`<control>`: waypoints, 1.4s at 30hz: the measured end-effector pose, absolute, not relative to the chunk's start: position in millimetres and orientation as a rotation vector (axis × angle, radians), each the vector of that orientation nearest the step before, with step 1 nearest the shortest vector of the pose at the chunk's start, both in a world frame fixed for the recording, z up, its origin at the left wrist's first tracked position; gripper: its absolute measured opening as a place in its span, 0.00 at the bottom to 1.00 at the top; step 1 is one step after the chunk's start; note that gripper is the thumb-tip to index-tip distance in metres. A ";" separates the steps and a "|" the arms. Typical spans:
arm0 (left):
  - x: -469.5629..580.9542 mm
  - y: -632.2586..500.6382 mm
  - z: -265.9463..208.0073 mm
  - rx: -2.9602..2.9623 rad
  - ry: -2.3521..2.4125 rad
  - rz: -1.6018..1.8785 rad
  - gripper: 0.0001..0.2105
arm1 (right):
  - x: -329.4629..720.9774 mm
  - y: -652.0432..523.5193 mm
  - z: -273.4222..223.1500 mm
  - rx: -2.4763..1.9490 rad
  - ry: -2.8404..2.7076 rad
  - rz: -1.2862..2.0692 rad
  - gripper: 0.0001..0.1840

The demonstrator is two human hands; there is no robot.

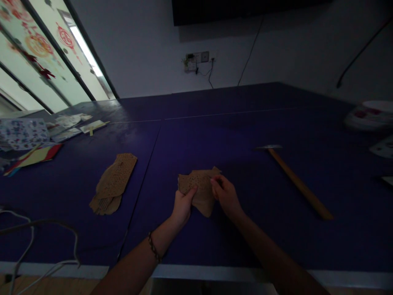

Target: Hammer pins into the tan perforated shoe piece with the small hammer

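Note:
A brown, dotted piece that looks like cardboard or stiff paper [201, 198] is held up over the purple tabletop, tapering to a point at its lower edge. My left hand [183, 205] grips it from the lower left, thumb on top and the other fingers hidden beneath. My right hand [225, 194] is closed in a pinch at the piece's right side; whatever sits between the fingertips is too small to make out. Left of my hands lies a similar brown dotted stack [118, 180] with rounded lower ends. A wooden-handled hammer [296, 180] rests to the right.
The purple table [196, 139] has a pale front edge. Patterned bag or box [24, 133], papers [69, 127] and coloured sheets [39, 155] occupy the far left. White cables [30, 233] hang over the near left corner. A bowl-like container [371, 114] stands at the right edge.

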State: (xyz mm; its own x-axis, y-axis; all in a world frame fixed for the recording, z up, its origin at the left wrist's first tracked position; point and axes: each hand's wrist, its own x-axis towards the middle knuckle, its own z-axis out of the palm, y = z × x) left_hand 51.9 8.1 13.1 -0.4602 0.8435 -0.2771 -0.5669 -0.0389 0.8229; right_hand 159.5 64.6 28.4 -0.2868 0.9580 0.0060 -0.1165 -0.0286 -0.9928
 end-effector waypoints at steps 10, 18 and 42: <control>49.6 10.2 5.6 0.374 1.128 1.880 0.22 | 163.3 72.9 29.8 -0.683 -0.773 2.121 0.22; 45.9 12.2 -3.5 0.503 1.200 1.952 0.23 | 162.2 76.8 18.4 -0.748 -0.680 2.227 0.22; -63.9 2.7 54.9 0.155 1.113 2.477 0.17 | 171.2 83.4 27.6 -0.647 -0.498 2.402 0.07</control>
State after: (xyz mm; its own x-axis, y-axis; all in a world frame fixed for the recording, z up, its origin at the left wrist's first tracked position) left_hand -63.9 2.7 54.9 -0.9062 0.4172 -0.0685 -0.3281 -0.5920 0.7361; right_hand 171.2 83.4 27.6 -0.7039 0.6298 -0.3286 -0.4471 -0.7523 -0.4839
